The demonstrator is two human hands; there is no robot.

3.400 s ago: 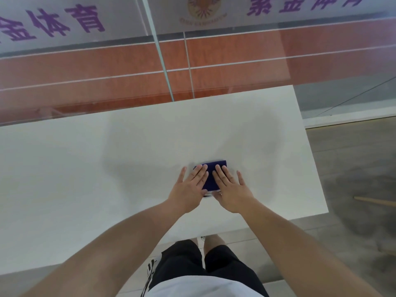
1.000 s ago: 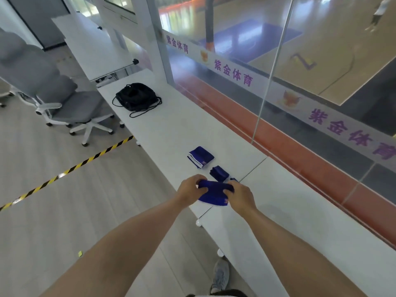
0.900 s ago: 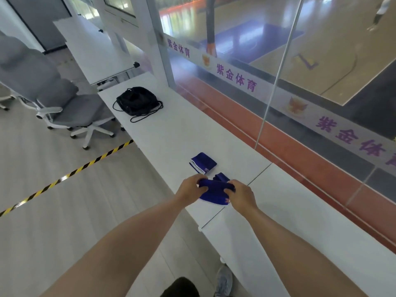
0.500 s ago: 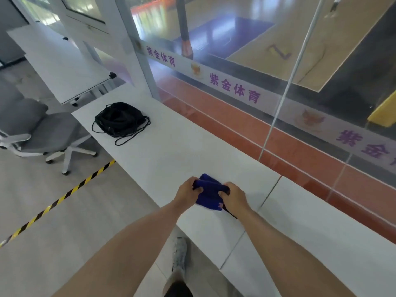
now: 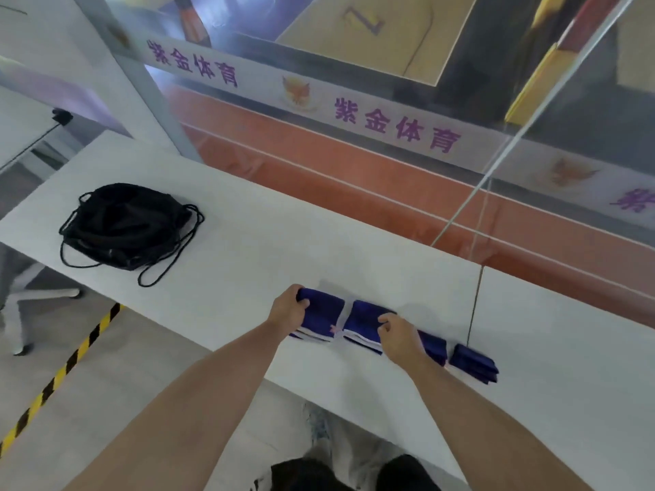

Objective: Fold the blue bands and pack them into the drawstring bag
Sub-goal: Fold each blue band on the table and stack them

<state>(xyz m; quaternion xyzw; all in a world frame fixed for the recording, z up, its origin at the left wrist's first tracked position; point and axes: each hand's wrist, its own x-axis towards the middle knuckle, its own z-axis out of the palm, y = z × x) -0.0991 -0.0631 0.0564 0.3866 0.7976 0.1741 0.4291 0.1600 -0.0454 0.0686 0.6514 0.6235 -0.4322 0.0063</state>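
Several folded blue bands lie in a row near the front edge of the white table (image 5: 269,249). My left hand (image 5: 287,309) grips the leftmost folded band (image 5: 324,315) at its left end. My right hand (image 5: 398,336) pinches the second folded band (image 5: 365,322) beside it. A third band (image 5: 433,347) lies partly under my right wrist, and a fourth band (image 5: 473,363) sits at the right end of the row. The black drawstring bag (image 5: 124,225) lies crumpled at the table's left end, well apart from both hands.
A glass wall with purple lettering runs along the table's far edge. A seam (image 5: 473,310) splits the table into two tops. Black-and-yellow floor tape (image 5: 60,377) and an office chair's base (image 5: 42,292) lie to the left below the table.
One second ago both hands held a single band in the air. Now each hand holds a separate folded band lying on the table. The view has swung left, bringing the bag closer.
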